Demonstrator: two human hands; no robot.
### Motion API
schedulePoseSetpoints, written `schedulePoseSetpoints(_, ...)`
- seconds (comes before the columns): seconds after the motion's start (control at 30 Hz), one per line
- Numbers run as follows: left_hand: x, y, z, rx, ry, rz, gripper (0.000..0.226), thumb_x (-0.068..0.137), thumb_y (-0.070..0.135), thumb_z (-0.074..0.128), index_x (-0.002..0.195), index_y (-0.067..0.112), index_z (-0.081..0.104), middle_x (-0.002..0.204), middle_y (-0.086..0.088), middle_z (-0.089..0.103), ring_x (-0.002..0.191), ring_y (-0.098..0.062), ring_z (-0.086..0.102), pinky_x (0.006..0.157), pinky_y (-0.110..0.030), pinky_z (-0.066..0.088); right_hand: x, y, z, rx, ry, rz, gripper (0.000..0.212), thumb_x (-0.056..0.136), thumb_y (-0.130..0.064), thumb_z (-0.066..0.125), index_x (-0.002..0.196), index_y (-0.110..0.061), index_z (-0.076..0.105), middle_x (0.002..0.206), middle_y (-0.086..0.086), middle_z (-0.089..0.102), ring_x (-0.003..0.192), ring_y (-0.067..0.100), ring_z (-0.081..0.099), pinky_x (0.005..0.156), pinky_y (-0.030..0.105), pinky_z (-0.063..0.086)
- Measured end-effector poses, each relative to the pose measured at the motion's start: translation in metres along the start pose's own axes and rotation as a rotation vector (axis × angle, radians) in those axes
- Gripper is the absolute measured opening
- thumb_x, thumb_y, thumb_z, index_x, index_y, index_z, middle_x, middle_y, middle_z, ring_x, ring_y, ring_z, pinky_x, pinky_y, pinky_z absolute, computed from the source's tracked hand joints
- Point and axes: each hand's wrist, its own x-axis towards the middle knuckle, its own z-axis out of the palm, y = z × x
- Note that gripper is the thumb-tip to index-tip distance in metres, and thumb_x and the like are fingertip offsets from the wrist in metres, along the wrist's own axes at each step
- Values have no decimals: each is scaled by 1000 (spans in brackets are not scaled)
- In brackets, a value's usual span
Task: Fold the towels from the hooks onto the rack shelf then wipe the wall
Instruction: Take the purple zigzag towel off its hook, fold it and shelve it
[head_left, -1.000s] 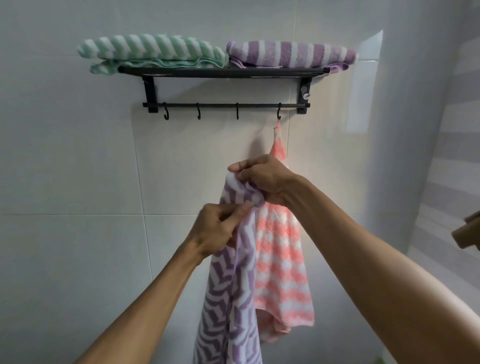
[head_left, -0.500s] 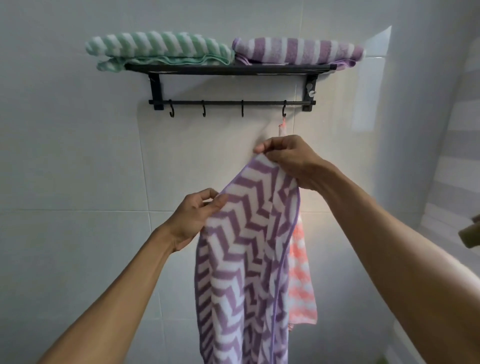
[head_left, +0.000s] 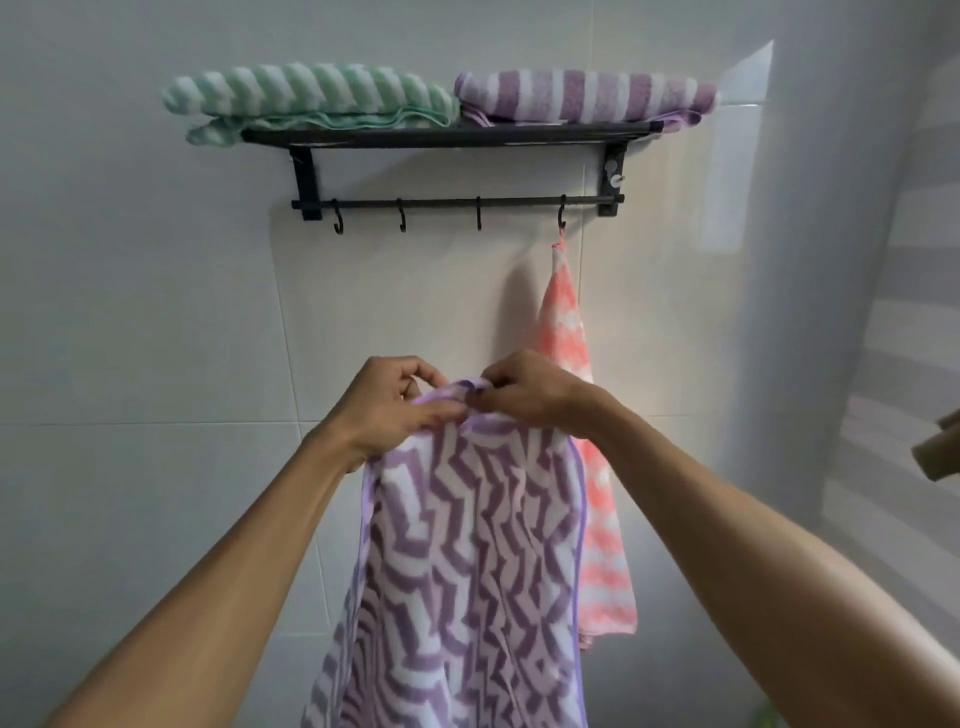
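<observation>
Left hand (head_left: 389, 410) and right hand (head_left: 524, 392) are held side by side, nearly touching, both pinched closed on the top edge of the purple zigzag towel (head_left: 467, 561). The edge is bunched between the fingers of the two hands. From the hands the towel hangs straight down and runs out of view at the bottom; a lilac border trims its sides.

Just behind and below the right hand hangs the coral-and-white towel (head_left: 587, 426), suspended by its corner loop from the rightmost hook (head_left: 561, 218), above that hand. Its left part is hidden by the purple towel.

Above both hands: black wall rack (head_left: 447, 137) with hook rail; three other hooks, above and left of the hands, bare. On the rack shelf, up and left of the left hand, a folded green-striped towel (head_left: 306, 96); touching it, above the right hand, a folded purple-striped towel (head_left: 582, 96).

Pale tiled wall (head_left: 156, 312) behind all of it.
</observation>
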Motion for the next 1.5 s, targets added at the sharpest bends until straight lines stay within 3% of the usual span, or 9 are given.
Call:
schedulePoseSetpoints(0.2,-30,-57,-9,-25,-8,-291,24,97,35,62,93,13,68,91,-11,76,72,-20,69,64,-36,55,-4,18,-31,73,379,140,29,92,-23,64,70,-5,70,66,7,62,64,19,55,54,26,43)
schedulePoseSetpoints(0.3,-25,-57,-2,-11,165,-230,20,101,32,57,90,20,67,90,-15,74,72,-24,66,63,-33,50,-10,14,-20,46,159,109,27,90,-29,69,102,-5,74,96,11,72,82,20,63,72,33,52)
schedulePoseSetpoints(0.4,-12,-34,8,184,167,-26,12,96,25,63,87,24,71,79,-7,71,66,-20,60,66,-30,44,-11,-1,12,147,-79,72,67,86,-35,76,146,-22,50,125,4,60,114,23,60,97,32,48)
schedulePoseSetpoints(0.53,-9,-14,10,262,151,69,7,85,28,77,80,22,76,52,5,56,52,-12,46,58,-26,38,-5,-7,39,119,-43,31,18,85,-19,72,100,-8,76,94,14,72,83,21,62,81,41,54)
schedulePoseSetpoints(0.8,-32,-70,-12,321,147,-169,21,95,32,66,84,15,69,78,0,70,72,-20,63,66,-33,51,0,14,7,184,300,254,22,89,-11,59,85,3,75,70,8,64,59,17,56,41,16,40)
schedulePoseSetpoints(0.93,-33,-71,-15,197,338,-223,23,101,29,55,85,15,65,83,-5,68,77,-26,61,67,-34,45,-7,25,7,103,265,286,25,91,-16,57,94,1,74,85,10,70,75,23,63,55,20,46)
schedulePoseSetpoints(1.07,-22,-38,-2,287,197,-37,20,99,30,59,90,17,72,86,1,72,82,-18,65,75,-32,50,-17,4,36,187,22,95,60,91,-26,70,146,-19,50,137,7,57,118,24,58,93,25,44)
schedulePoseSetpoints(1.23,-17,-20,6,277,109,23,10,91,28,71,89,21,78,86,8,75,82,-10,67,74,-26,50,-6,-1,58,154,32,75,22,93,-24,65,95,-5,74,90,11,71,83,25,65,78,37,53)
schedulePoseSetpoints(1.5,-39,-74,-29,475,181,-272,13,88,17,70,75,16,71,72,0,68,73,-24,63,66,-30,48,-6,25,21,143,239,220,28,96,-23,60,88,-1,75,82,8,71,76,24,67,68,33,55)
